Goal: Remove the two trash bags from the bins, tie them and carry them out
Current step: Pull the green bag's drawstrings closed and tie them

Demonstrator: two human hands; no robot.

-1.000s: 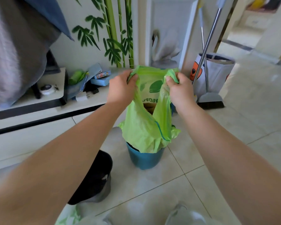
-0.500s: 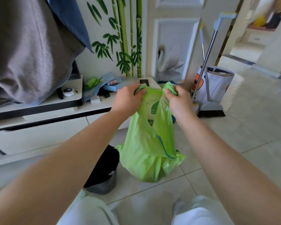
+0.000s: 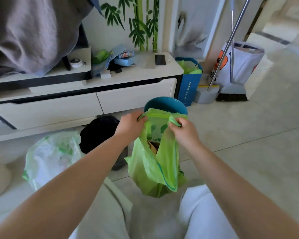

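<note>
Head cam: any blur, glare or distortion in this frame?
Head view: wide-angle bending curves the cabinet edges and stretches the forearms; motion blur smears the knees at the bottom; daylight washes out the doorway floor at upper right; the green trash bag, left hand and right hand stay fairly sharp.

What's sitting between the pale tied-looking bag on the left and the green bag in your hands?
In the head view, the black bin stands between the pale bag and the green bag; the left forearm crosses in front of its lower part.
</note>
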